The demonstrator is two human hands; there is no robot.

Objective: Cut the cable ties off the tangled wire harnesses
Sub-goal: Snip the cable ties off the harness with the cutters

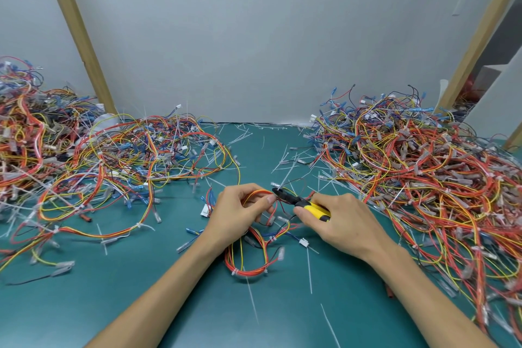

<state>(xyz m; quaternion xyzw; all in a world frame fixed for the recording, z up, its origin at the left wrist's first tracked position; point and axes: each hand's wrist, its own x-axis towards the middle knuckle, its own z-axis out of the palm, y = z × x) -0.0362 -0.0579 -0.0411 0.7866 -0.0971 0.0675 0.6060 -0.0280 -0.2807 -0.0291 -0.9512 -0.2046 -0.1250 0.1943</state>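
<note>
Orange harness pinched in left hand, cutters alongside in right hand.

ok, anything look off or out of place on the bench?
Only the mess: cut tie strips lie loose all over the green mat. Otherwise normal: left hand holds a harness, right hand grips the yellow cutters.

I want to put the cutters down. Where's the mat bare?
Barest: the mat near-left, between the left wire pile and the left forearm. Between the forearms lie only stray cut ties. The right wire pile and the left one are crowded.
</note>
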